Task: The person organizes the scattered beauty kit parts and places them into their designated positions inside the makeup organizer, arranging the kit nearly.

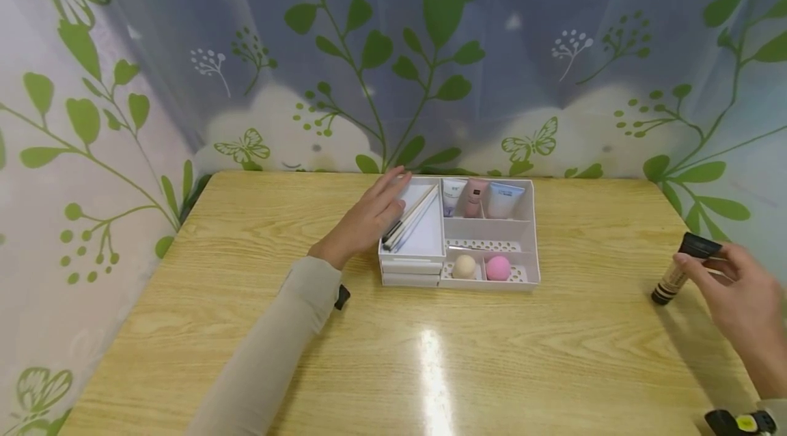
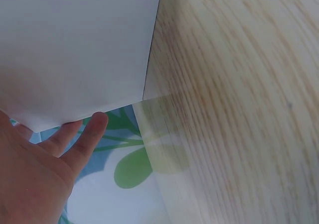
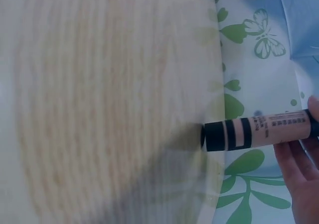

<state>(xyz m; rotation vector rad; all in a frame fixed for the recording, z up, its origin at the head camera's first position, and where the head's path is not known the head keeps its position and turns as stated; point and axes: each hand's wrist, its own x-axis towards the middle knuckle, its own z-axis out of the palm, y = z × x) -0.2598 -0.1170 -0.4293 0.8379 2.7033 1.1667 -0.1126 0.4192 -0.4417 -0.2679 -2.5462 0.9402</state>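
Observation:
My left hand [image 1: 363, 221] rests along the left side of a white makeup organizer [image 1: 535, 238], its fingers extended toward the back corner. In the left wrist view, the fingertips [image 2: 99, 118] touch the lower back edge of the white wall [image 2: 79, 50]. Several slim makeup brushes [image 1: 413, 219] lie in the organizer's upper left tray. At the table's right side, my right hand [image 1: 744, 292] pinches the black flat end of a beige-and-black cosmetic tube [image 1: 673, 277]. The tube tilts with its black cap [image 3: 215, 136] down near the tabletop; whether it touches is unclear.
Small tubes [image 1: 503, 200] stand in the organizer's back right compartments. A cream makeup sponge [image 1: 464, 267] and a pink one [image 1: 498, 268] sit in the front compartments. The wooden table [image 1: 553, 361] meets a leaf-printed curtain [image 1: 393, 115] behind.

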